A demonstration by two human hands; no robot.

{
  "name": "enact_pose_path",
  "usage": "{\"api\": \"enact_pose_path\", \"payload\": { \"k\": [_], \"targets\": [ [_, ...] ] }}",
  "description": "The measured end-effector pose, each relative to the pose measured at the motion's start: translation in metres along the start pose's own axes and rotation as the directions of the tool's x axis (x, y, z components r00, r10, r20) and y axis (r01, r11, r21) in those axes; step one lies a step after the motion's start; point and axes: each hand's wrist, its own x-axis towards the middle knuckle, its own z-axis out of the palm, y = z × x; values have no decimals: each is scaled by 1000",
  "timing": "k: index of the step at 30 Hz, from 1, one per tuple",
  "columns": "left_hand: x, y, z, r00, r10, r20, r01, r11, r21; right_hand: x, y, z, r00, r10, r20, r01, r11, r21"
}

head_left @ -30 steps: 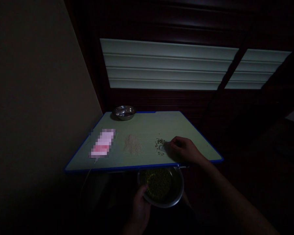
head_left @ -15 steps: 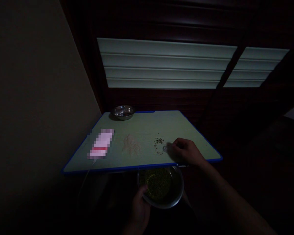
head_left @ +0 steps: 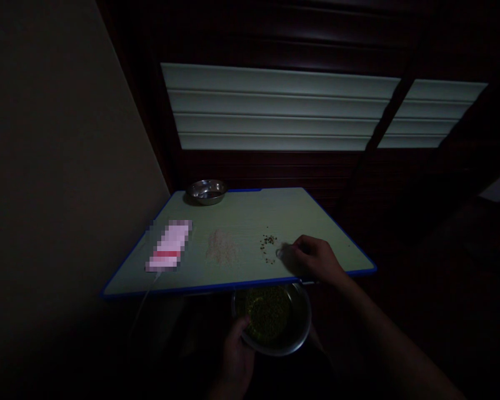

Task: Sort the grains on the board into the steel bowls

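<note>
My left hand [head_left: 236, 355] grips the near left rim of a metal bowl [head_left: 302, 328], its thumb lying over the edge. Small green grains that look like mung beans [head_left: 270, 315] fill much of the bowl, which is held just below the table's front edge. Over the table's right side, my right hand [head_left: 316, 256] is closed in a pinch on a small clear spoon-like tool [head_left: 279, 253]; its rounded tip shows while the fingers cover the rest. Beside that tip lie several dark, loose beans [head_left: 270, 240] on the pale table [head_left: 266, 208].
Fine pinkish grains [head_left: 222, 248] are spread over the table's middle. A blurred-out phone [head_left: 170, 245] with a white cable [head_left: 148, 294] lies on the left. At the back left corner stands a shallow metal bowl [head_left: 207, 192]. A slatted panel [head_left: 275, 108] rises behind; the room is dim.
The whole view has shifted very slightly. Both hands keep their holds, and the beans and bowls look the same.
</note>
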Motion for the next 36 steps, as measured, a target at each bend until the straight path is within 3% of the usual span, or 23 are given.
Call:
{"api": "enact_pose_path", "payload": {
  "k": [7,14,19,27,36],
  "targets": [
    [-2,0,0,1000,-16,-14,16,1000,-6,-1,2,2,995,-51,88,42,994,98],
    [-3,1,0,1000,-8,-3,8,1000,-16,-3,-1,-2,995,-45,89,34,992,125],
    [-2,0,-2,1000,-13,-5,13,1000,7,-5,-2,-1,987,-52,153,32,992,125],
    [-2,0,-2,1000,-30,-9,30,999,10,-3,3,3,999,-37,20,36,998,43],
    [-5,5,3,1000,-9,21,8,999,32,-5,-4,0,989,-76,124,66,994,83]
  ]
}}
